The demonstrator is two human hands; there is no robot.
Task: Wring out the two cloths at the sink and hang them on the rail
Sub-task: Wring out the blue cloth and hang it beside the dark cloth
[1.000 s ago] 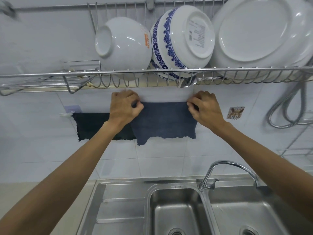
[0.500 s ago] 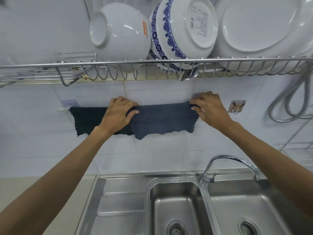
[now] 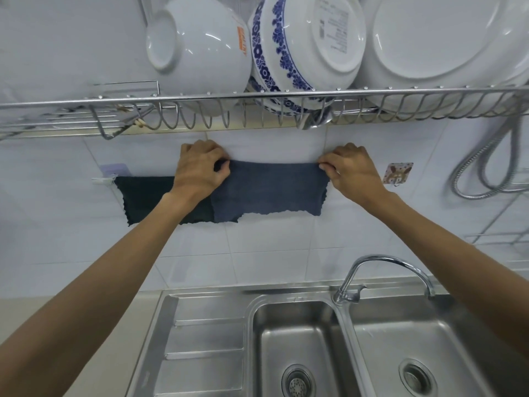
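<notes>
A grey-blue cloth (image 3: 272, 191) hangs folded over the wall rail, which is mostly hidden under the cloths; only the rail's left end (image 3: 101, 181) shows. My left hand (image 3: 200, 170) pinches the cloth's top left corner and my right hand (image 3: 353, 171) pinches its top right corner, stretching its upper edge flat. A dark green-black cloth (image 3: 148, 199) hangs on the same rail to the left, its right edge tucked under the grey-blue one and partly behind my left forearm.
A wire dish rack (image 3: 257, 108) holding white bowls and a blue-patterned bowl (image 3: 303, 44) juts out just above my hands. Below are a double steel sink (image 3: 297, 339) and a curved tap (image 3: 380, 270). A sticky wall hook (image 3: 398, 173) and a metal shower hose (image 3: 486, 167) are to the right.
The view has tilted down slightly, so the rack sits higher and more sink shows. My hands stay at the grey-blue cloth's top corners, the right one now pinching the edge.
</notes>
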